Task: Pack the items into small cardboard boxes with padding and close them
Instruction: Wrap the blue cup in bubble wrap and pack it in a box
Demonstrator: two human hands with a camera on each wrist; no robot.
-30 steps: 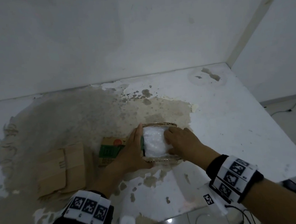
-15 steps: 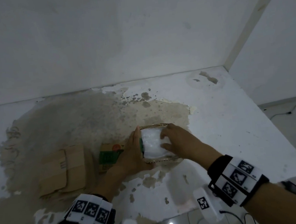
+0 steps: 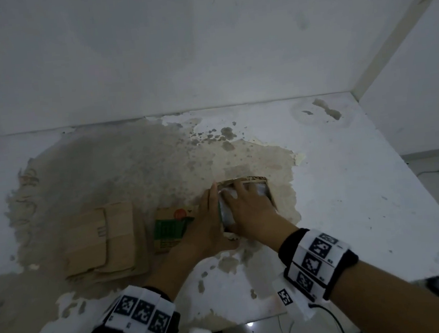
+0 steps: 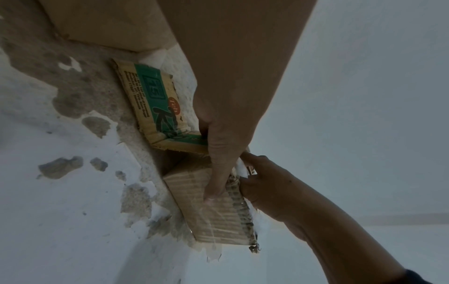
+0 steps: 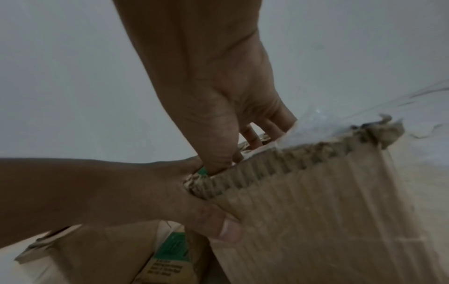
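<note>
Tamped padding [image 3: 261, 189] into the small cardboard box [image 3: 254, 180]
Head view, centre right: pressed right hand [image 3: 249, 211] flat on it. Left wrist view, lower middle: clasped left hand [image 4: 226, 123] round its corner. Right wrist view: probably needed even pushes, wall kept braced.

Printed flap [image 4: 155, 107]: "75" in green panel; "Teh" on orange disc.
Flap small print: illegible.
Wristbands [image 3: 319, 260]: square black-and-white code markers.

Left hand [image 3: 205, 226] clasps the cardboard box [image 4: 213, 217] corner. Right hand [image 3: 246, 209] lies flat, fingers [image 3: 238, 191] apparently pressing downward.
</note>
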